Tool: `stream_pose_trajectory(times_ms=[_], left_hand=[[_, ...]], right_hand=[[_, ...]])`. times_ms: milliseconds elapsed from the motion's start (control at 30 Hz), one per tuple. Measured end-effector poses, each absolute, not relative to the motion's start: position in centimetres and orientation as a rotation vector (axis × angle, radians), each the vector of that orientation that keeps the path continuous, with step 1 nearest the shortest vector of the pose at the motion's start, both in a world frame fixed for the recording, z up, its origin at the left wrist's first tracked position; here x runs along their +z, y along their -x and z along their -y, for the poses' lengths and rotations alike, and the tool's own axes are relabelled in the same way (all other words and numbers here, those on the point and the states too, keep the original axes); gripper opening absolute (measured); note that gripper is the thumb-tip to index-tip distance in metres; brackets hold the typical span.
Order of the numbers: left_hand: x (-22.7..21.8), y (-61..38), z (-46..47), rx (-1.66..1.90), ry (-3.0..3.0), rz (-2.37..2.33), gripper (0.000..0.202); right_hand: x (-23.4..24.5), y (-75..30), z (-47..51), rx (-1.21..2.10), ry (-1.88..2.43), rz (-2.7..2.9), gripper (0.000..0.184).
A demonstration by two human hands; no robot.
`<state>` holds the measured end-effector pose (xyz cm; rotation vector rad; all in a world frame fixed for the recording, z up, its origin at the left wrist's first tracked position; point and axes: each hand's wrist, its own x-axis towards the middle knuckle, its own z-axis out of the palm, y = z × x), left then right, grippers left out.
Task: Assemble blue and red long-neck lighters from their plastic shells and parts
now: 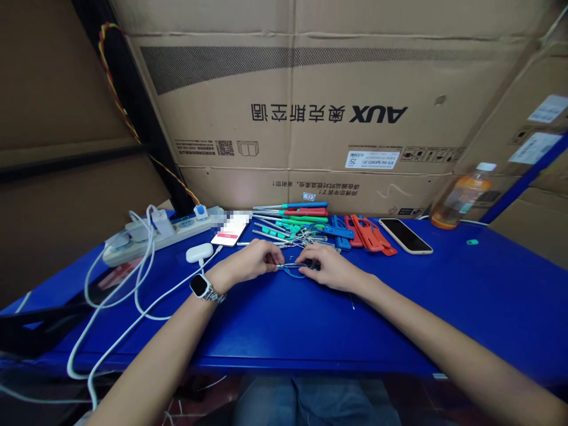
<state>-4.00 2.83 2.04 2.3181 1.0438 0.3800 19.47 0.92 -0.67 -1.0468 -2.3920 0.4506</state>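
My left hand [257, 260] and my right hand [331, 266] meet over the front middle of the blue table, fingers bent in a pinch. Between them runs a thin silvery piece [289, 265], and both sets of fingertips close on it. A thin blue loop [293, 274] hangs just below; whether it joins the metal I cannot tell. Part of a dark item shows behind my right fingers, mostly hidden. Just beyond my hands lie loose slim metal pieces [306, 238], teal parts [293, 228] and several screwdriver-like tools with blue, red [310, 212] and green handles.
Blue [341, 232] and red plastic holders [370, 235] lie right of the tools, then a dark-screened phone [406, 235] and an orange drink bottle [461, 198]. Leftward are a lit phone [231, 231], white earbud case [199, 253], power strip [177, 228] and looping white cables. Cardboard [288, 148] stands behind.
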Motion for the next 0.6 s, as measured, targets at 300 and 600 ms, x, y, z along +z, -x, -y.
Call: stream_pose_trajectory(times_ms=[300,600], left_hand=[[1.68,4.21,-3.26,0.385,-2.324,-1.022,0.014],[2.2,3.42,-2.62,0.342,-2.383,-1.064,0.012]], right_hand=[[-0.64,-19.51,-1.08,0.485,1.045,2.374,0.012],[-0.82,-19.4,-0.97,0.485,1.057,2.361,0.011]])
